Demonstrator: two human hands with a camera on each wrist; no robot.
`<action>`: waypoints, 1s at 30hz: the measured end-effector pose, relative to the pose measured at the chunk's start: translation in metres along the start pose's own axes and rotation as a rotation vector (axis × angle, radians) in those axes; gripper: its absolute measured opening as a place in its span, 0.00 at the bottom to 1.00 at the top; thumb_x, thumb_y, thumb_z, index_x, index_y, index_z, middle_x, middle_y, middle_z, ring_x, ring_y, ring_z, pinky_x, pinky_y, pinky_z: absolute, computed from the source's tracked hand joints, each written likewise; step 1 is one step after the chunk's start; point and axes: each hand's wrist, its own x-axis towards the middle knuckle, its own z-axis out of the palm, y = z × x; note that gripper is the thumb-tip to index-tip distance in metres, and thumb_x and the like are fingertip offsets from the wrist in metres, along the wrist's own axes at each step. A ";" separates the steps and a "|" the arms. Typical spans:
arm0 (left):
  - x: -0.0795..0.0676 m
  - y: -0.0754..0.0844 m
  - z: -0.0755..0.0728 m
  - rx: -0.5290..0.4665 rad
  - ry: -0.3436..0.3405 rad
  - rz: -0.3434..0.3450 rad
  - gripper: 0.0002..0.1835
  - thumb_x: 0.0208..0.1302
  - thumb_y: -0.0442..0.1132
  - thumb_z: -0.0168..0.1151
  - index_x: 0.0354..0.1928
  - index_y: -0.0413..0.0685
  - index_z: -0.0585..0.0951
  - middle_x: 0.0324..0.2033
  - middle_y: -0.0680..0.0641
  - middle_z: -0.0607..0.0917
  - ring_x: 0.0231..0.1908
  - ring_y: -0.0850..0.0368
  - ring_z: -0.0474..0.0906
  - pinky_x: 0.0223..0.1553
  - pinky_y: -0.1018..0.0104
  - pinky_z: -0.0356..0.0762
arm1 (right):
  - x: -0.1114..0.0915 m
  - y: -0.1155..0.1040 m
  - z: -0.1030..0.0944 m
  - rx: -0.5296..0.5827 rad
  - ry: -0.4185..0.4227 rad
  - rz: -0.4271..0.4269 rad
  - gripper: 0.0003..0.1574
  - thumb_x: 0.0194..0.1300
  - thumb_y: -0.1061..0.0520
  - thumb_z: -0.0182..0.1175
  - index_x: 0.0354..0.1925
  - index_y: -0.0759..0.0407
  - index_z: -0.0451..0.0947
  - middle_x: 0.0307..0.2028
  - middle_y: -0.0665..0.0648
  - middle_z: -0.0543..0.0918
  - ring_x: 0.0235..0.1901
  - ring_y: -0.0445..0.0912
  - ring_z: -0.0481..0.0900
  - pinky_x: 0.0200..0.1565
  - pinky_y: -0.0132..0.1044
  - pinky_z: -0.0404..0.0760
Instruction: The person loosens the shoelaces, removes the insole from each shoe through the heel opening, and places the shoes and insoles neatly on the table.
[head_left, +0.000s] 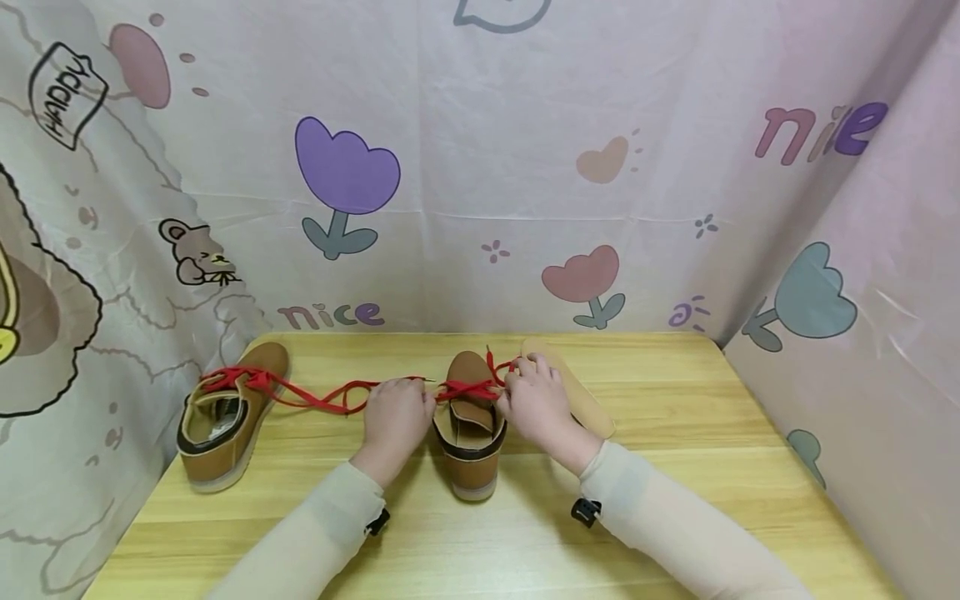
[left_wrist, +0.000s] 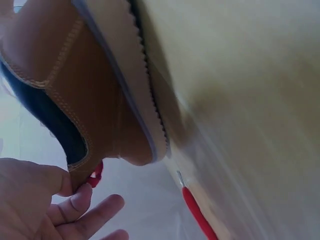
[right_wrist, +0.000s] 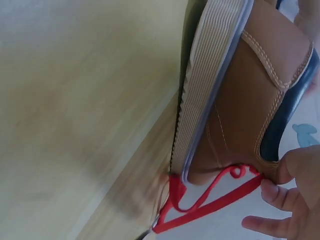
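A brown shoe (head_left: 474,475) with a dark collar stands in the middle of the table, its toe pointing away from me. Red lace (head_left: 468,389) crosses over its tongue. From the left, my left hand (head_left: 397,417) pinches the top corner of the shoe's eyelet flap (left_wrist: 79,176) between thumb and index finger, other fingers extended. My right hand (head_left: 536,402) pinches the opposite flap corner (right_wrist: 270,169) the same way. In the right wrist view a loose red lace (right_wrist: 212,206) hangs from that corner past the toe.
Another brown shoe (head_left: 251,437) stands at the left; its red laces (head_left: 311,400) stretch across the table toward my left hand. A tan insole (head_left: 588,400) lies beyond my right hand. Printed curtains (head_left: 480,167) enclose the wooden table (head_left: 675,467) at the back and sides.
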 end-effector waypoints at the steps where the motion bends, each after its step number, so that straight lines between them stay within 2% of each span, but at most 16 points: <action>1: 0.000 0.001 0.000 -0.009 -0.002 0.003 0.12 0.68 0.42 0.60 0.28 0.46 0.83 0.32 0.45 0.88 0.44 0.42 0.83 0.58 0.48 0.72 | 0.000 -0.001 0.000 -0.004 -0.001 -0.007 0.13 0.67 0.51 0.56 0.39 0.55 0.85 0.60 0.58 0.78 0.66 0.59 0.62 0.60 0.56 0.68; 5: -0.001 0.006 0.001 -0.057 -0.011 0.023 0.15 0.71 0.45 0.59 0.26 0.48 0.79 0.31 0.47 0.87 0.45 0.43 0.82 0.59 0.50 0.72 | -0.001 -0.005 0.000 -0.003 0.002 -0.019 0.14 0.69 0.50 0.55 0.42 0.55 0.84 0.60 0.60 0.77 0.67 0.58 0.61 0.61 0.56 0.67; 10: -0.002 0.008 0.003 -0.096 -0.007 0.056 0.18 0.71 0.46 0.61 0.22 0.52 0.73 0.24 0.52 0.81 0.38 0.46 0.81 0.49 0.50 0.75 | -0.001 -0.008 0.001 0.024 0.033 -0.055 0.12 0.68 0.50 0.57 0.39 0.54 0.83 0.58 0.59 0.78 0.66 0.59 0.62 0.61 0.57 0.67; 16: -0.007 0.011 0.000 -0.100 -0.003 0.098 0.12 0.68 0.44 0.65 0.28 0.49 0.77 0.28 0.50 0.83 0.38 0.46 0.81 0.50 0.50 0.76 | -0.003 -0.011 0.002 0.037 0.052 -0.079 0.11 0.67 0.49 0.60 0.31 0.52 0.80 0.57 0.59 0.79 0.65 0.59 0.64 0.60 0.58 0.68; 22: -0.008 0.007 -0.001 -0.123 -0.010 0.126 0.10 0.71 0.44 0.61 0.34 0.46 0.81 0.35 0.47 0.85 0.42 0.46 0.82 0.52 0.50 0.77 | -0.005 -0.012 0.002 0.043 0.070 -0.102 0.14 0.66 0.47 0.62 0.25 0.49 0.74 0.57 0.59 0.79 0.64 0.58 0.65 0.59 0.57 0.70; 27: -0.003 -0.002 0.000 -0.150 0.003 0.116 0.11 0.71 0.40 0.55 0.37 0.45 0.84 0.38 0.46 0.87 0.42 0.46 0.82 0.50 0.50 0.78 | -0.010 -0.011 0.000 0.062 0.057 -0.111 0.17 0.67 0.45 0.63 0.25 0.48 0.73 0.60 0.60 0.77 0.66 0.59 0.63 0.60 0.57 0.69; 30: 0.005 -0.005 -0.001 -0.196 -0.012 0.102 0.11 0.71 0.40 0.53 0.37 0.45 0.84 0.36 0.47 0.87 0.40 0.46 0.82 0.49 0.49 0.78 | -0.013 -0.010 -0.003 0.061 0.058 -0.103 0.16 0.66 0.44 0.63 0.25 0.48 0.73 0.60 0.59 0.77 0.66 0.59 0.63 0.60 0.57 0.68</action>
